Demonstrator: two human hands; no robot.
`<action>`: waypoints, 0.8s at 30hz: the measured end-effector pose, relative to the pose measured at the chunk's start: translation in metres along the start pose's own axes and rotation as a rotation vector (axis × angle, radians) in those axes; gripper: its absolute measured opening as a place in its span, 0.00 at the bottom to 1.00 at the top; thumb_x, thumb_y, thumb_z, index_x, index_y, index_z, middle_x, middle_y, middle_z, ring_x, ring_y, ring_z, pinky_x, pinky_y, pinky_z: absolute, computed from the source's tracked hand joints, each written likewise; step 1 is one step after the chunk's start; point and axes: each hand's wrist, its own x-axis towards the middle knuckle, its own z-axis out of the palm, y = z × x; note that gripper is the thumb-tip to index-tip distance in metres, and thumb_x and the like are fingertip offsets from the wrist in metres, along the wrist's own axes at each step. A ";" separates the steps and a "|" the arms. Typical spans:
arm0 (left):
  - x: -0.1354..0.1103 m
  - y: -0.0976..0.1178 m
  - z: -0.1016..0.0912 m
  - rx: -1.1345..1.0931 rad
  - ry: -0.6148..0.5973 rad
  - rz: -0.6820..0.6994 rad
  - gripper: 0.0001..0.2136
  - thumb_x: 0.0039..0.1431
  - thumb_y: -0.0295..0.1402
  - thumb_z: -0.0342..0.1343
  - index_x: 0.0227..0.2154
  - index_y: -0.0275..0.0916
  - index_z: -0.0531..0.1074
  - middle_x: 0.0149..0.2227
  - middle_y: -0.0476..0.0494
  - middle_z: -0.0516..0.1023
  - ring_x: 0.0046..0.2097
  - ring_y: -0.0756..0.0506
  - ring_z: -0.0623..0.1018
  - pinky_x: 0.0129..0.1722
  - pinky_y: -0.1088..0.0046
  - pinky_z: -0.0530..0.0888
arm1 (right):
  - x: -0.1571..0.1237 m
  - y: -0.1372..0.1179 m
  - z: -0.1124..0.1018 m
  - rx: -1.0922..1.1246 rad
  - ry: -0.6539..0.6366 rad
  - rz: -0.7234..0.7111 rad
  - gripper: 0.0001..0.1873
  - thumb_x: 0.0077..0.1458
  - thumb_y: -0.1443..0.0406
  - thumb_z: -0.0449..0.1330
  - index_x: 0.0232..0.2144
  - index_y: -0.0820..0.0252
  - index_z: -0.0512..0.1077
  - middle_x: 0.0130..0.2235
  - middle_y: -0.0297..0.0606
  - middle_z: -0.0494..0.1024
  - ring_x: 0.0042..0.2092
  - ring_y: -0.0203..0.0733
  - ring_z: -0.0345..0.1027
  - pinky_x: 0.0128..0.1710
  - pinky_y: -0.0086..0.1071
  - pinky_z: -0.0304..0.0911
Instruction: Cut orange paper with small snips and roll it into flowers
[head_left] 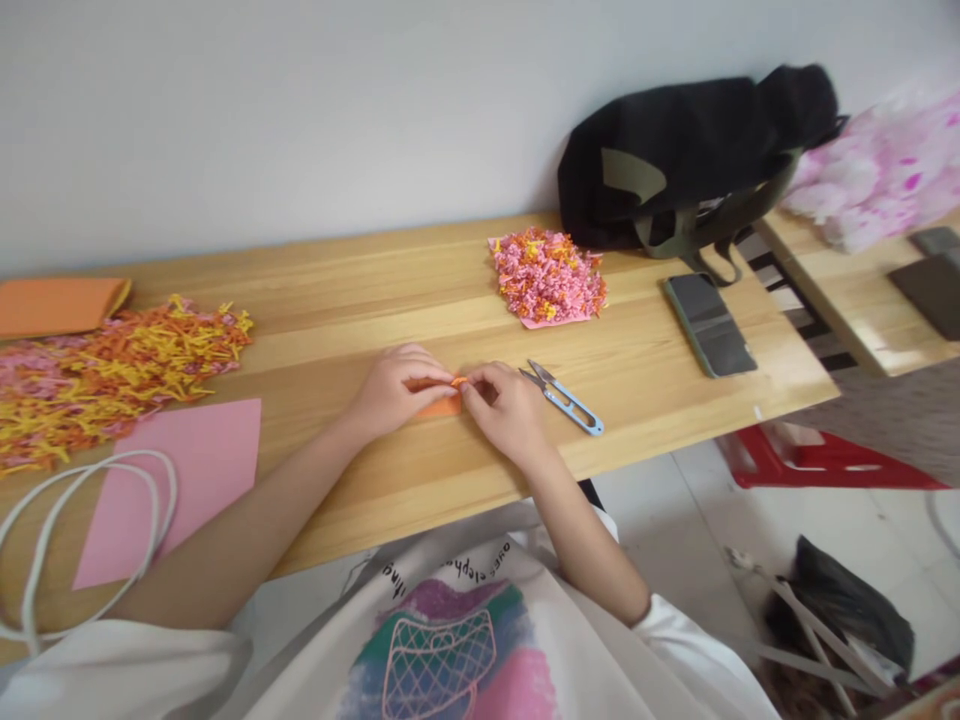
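My left hand (401,392) and my right hand (504,405) meet over the middle of the table, thumbs and fingers pinched together. Between the fingertips shows a small orange strip (459,382), which both hands grip; its exact form is too small to make out. Under the hands lies a flat orange sheet (441,407), partly covered by them. Just right of my right hand rest blue-handled thread snips (570,402), blades apart. Beyond them is a heap of small pink and orange twisted pieces (549,277) on a pink sheet.
At left a larger heap of yellow, orange and pink pieces (150,355) lies beside an orange stack (60,305), a pink sheet (202,460) and a coiled white cable (37,570). A phone (710,325) and a black bag (675,150) are at right. A red stool (817,460) stands below.
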 end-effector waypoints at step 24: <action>0.000 0.003 -0.002 -0.042 0.005 -0.098 0.12 0.54 0.43 0.64 0.24 0.40 0.79 0.28 0.42 0.82 0.31 0.45 0.78 0.34 0.67 0.74 | -0.001 0.001 -0.004 0.036 -0.047 -0.040 0.05 0.55 0.68 0.60 0.29 0.58 0.77 0.30 0.34 0.79 0.32 0.37 0.69 0.34 0.29 0.58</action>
